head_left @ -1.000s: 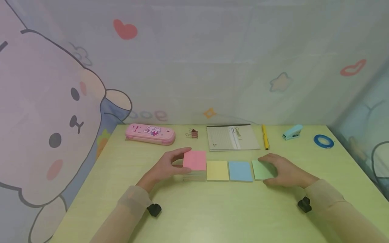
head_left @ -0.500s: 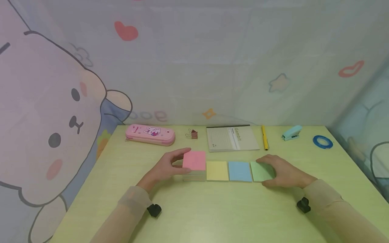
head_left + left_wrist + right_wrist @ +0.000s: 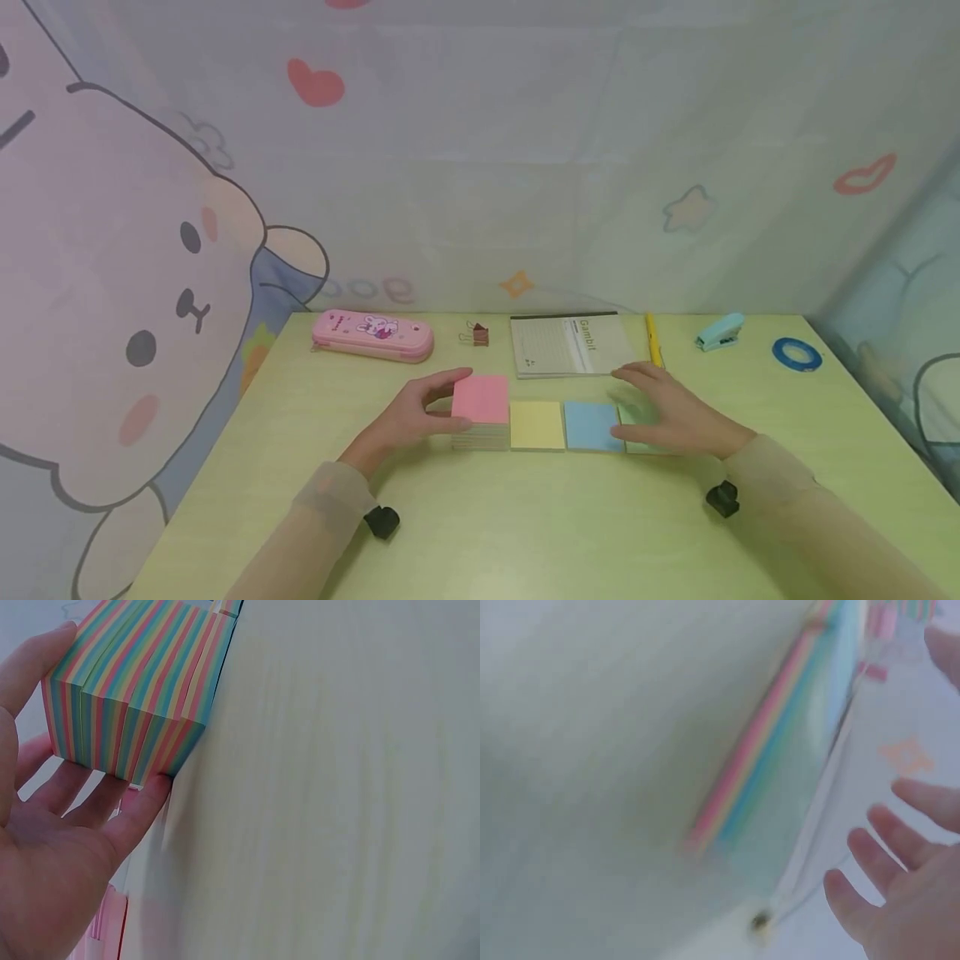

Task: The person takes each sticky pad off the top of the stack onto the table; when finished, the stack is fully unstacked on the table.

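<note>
Four sticky-note items lie in one row on the green table [image 3: 525, 533], edges touching: thick pink-topped block [image 3: 480, 400], yellow pad [image 3: 537, 424], blue pad [image 3: 592, 424], green pad [image 3: 637, 414] mostly covered.

Left hand [image 3: 408, 417]: grips the left side of the pink-topped block, thumb over the far top edge, fingers curled round the near side. Head view shows only the pink top sheet; left wrist view shows the block's side [image 3: 142, 690] striped in many colours, standing on the table with fingers [image 3: 139, 814] under its lower corner.

Right hand [image 3: 663, 412]: over the green pad, fingers spread and straight, apart, clamped on nothing. Whether it touches the pad cannot be told. Right wrist view, blurred, shows the fingers [image 3: 889, 847] splayed and a thin striped pad edge [image 3: 769, 742], not seen from the head.

Back row, well apart from the pads: pink pencil case [image 3: 372, 335], binder clip [image 3: 477, 334], notepad [image 3: 570, 344], yellow pen [image 3: 652, 339], small blue stapler [image 3: 719, 331], blue tape roll [image 3: 797, 353].

Open room: wide bare table in front of the row, and to either side of both hands.
</note>
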The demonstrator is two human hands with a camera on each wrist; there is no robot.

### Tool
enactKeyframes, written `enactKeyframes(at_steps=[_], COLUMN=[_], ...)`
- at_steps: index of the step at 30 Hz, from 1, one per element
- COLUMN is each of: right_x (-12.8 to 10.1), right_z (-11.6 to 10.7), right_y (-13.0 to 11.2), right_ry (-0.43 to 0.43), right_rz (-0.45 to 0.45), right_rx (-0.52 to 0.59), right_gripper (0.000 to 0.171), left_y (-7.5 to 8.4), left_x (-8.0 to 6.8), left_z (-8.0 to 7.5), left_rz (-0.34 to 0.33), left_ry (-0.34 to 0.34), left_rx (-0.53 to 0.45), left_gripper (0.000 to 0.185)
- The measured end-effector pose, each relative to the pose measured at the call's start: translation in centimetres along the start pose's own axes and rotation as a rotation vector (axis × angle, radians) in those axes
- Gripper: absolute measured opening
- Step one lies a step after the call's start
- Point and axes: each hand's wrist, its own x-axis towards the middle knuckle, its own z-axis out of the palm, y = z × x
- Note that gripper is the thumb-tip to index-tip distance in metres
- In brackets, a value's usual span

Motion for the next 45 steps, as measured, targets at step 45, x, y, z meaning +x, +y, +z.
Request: enactKeyframes(at_steps=[45], right_x=[7.1], right_z=[3.9], right_y=[-8.0], right_ry=[-0.017], right_rz=[-0.2], right_rx=[0.053], right_gripper=[0.075], left_y=[-0.9], left_x=[0.0], left_z=[-0.3], left_rz=[-0.007], left_ry=[-0.063], left_rx=[-0.015], left_gripper=[0.082])
